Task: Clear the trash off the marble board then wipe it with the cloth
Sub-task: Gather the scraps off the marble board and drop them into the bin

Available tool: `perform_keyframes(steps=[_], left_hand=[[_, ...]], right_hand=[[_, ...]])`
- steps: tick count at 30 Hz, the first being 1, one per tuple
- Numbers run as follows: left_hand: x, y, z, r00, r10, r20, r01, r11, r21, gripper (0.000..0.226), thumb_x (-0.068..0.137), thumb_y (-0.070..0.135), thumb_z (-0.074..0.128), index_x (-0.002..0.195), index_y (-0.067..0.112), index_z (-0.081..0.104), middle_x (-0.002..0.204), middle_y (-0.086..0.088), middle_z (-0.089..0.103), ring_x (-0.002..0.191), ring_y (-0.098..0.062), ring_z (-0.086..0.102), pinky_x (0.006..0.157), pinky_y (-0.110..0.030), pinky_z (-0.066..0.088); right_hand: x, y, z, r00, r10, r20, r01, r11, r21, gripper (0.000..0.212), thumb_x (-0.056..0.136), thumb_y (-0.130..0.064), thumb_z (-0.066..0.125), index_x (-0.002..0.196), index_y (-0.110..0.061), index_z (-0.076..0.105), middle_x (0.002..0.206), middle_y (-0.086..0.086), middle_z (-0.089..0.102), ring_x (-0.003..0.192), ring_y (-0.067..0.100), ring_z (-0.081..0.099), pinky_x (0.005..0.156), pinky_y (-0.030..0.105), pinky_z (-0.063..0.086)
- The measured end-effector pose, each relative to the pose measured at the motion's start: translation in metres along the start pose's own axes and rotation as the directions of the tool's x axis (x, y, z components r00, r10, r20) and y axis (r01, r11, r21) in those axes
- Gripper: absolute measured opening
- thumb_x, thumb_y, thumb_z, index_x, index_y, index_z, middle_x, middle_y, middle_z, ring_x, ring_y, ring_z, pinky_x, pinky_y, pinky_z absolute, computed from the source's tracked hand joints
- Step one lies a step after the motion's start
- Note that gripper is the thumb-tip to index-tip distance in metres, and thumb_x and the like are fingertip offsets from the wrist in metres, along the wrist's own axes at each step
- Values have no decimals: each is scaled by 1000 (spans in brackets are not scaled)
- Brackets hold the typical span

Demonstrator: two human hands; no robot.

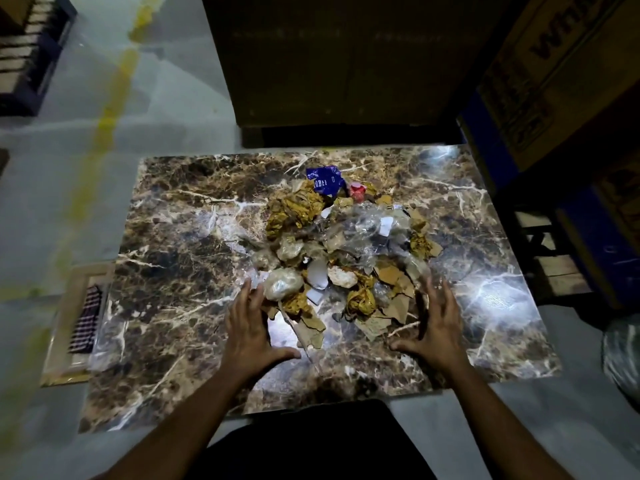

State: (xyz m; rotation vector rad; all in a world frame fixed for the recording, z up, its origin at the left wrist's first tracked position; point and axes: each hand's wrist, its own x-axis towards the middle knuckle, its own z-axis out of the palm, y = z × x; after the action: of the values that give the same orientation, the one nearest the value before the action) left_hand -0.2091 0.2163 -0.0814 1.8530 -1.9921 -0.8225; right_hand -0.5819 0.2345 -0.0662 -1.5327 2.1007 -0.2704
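- A brown marble board (pixel 166 237), veined in white, lies flat on a pale grey floor (pixel 173 98), and bright light glares off its right side.
- A heap of trash (pixel 346 244) sits on the board a little right of its middle, reaching from near the far edge down toward the near edge.
- In the heap: a crumpled blue wrapper (pixel 323 181) at the far end, a small red cap (pixel 357 191) just beside it, crumpled yellow paper (pixel 294 209), clear plastic film (pixel 363 226), torn brown cardboard pieces (pixel 384 317) and a wad of whitish plastic (pixel 282 288).
- The left hand (pixel 251 327) is flat and spread at the near-left side of the heap, fingers straight, fingertips beside the whitish wad; it holds nothing.
- The right hand (pixel 438 323) is spread the same way at the near-right side, fingers straight and apart, thumb pointing inward, by the cardboard pieces; it holds nothing.
- The two hands flank the near end of the heap, palms down over the board.
- A checked cloth (pixel 85 320) lies off the board's left edge on a light wooden tray (pixel 65 341), partly tucked under the board.
- Cardboard boxes (pixel 540 74) stand beyond the far right corner.
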Motion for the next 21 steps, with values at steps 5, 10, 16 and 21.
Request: perform_keyframes(steps=[5,10,16,21], left_hand=[[-4,24,21,996,89,15,-89,996,19,127,68,83,69,160,36,-5,167,5,-19,154,-21,-10,120,-55,0],[9,45,48,992,-5,-128,17,996,90,97,83,69,66,157,22,24,165,-10,2,150,-39,11,115,-67,21],[19,68,67,946,-136,-293,164,984,72,93,74,58,79,145,17,35,157,-18,26,140,-45,31,107,-68,29],[21,91,84,904,-252,-346,261,965,-20,101,69,52,86,148,20,32,161,-20,18,143,-47,25,105,-68,27]], right_hand=[[13,-9,2,998,34,-52,-34,999,1,141,54,-54,95,162,-40,4,170,-3,-8,154,34,7,119,66,18],[29,-21,3,987,-3,-158,26,989,145,95,80,-22,86,158,-23,31,157,11,32,141,31,30,113,54,38],[31,-28,0,983,53,-174,21,918,397,68,84,-28,83,145,-28,51,145,-2,47,114,13,58,93,34,56],[34,-16,-11,995,-92,37,54,819,572,81,75,-13,89,144,-33,52,144,-10,49,123,7,56,96,23,55]])
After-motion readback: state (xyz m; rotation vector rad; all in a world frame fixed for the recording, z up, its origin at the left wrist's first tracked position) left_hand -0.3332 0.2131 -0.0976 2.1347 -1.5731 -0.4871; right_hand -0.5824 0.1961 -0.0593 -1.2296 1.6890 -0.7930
